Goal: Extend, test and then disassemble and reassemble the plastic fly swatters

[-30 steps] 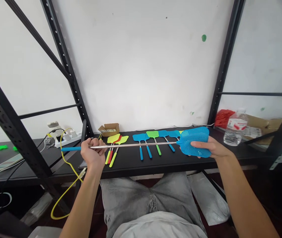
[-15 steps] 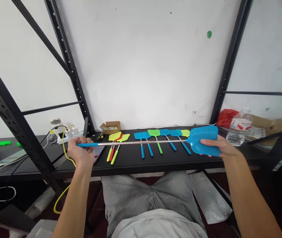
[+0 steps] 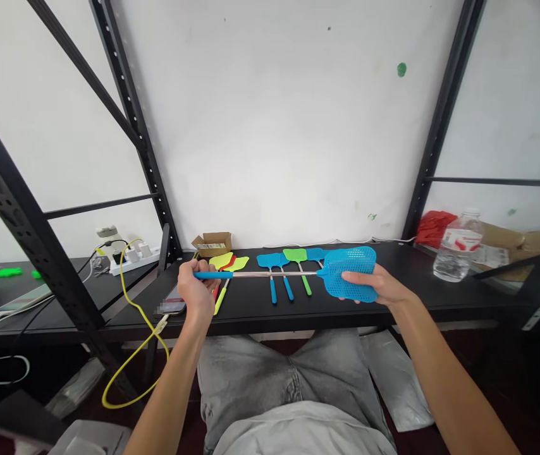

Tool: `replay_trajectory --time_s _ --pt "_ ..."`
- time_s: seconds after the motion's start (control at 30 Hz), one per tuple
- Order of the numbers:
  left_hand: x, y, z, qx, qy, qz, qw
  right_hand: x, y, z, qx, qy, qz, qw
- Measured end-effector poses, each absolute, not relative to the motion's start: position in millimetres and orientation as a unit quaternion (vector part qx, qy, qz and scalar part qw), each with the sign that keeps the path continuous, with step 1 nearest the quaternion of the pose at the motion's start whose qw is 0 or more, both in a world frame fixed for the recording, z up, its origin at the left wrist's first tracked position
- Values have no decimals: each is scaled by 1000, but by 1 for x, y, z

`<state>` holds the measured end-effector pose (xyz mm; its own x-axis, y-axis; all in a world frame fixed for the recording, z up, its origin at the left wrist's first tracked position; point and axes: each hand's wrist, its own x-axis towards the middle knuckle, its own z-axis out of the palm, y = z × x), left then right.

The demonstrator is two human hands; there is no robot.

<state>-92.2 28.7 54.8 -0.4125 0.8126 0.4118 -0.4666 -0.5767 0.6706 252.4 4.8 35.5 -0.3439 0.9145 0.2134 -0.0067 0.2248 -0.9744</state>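
A blue fly swatter point(image 3: 349, 260) with a thin metal telescopic rod is held level above the black shelf point(image 3: 246, 314). My left hand point(image 3: 197, 285) is closed around its blue handle. My right hand point(image 3: 378, 284) pinches the perforated head, thumb on the near face and fingers behind. Beyond the rod, more swatters lie on the shelf: yellow ones point(image 3: 236, 263) and a red one point(image 3: 215, 292) at the left, partly behind my left hand. Blue ones point(image 3: 273, 291) and a green one point(image 3: 295, 254) lie in the middle. The held head hides some at the right.
A small cardboard box point(image 3: 212, 242) stands by the wall. A phone point(image 3: 173, 302) with a yellow cable point(image 3: 132, 366) lies at the left, near a white power strip point(image 3: 140, 259). A water bottle point(image 3: 458, 246) and a red bag point(image 3: 434, 227) are at the right, beside a black post point(image 3: 435, 126).
Both hands have come closer together. The swatter's metal rod has become shorter, its handle shifting right and its head shifting left.
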Motion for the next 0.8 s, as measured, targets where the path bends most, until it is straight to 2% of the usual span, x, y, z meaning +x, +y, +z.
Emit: replay_trajectory --time_s 0.23,0.4,0.57,0.8 --pt "-65 32 34 416 269 738 459 223 -4 36 -286 -663 537 436" --pt "-68 29 34 523 317 675 413 237 -3 38 -329 -658 522 432" --pt "-71 20 45 656 366 531 393 255 16 36 -374 -543 513 549" --pt "-61 7 39 753 323 322 474 255 44 23 -386 -411 493 663"
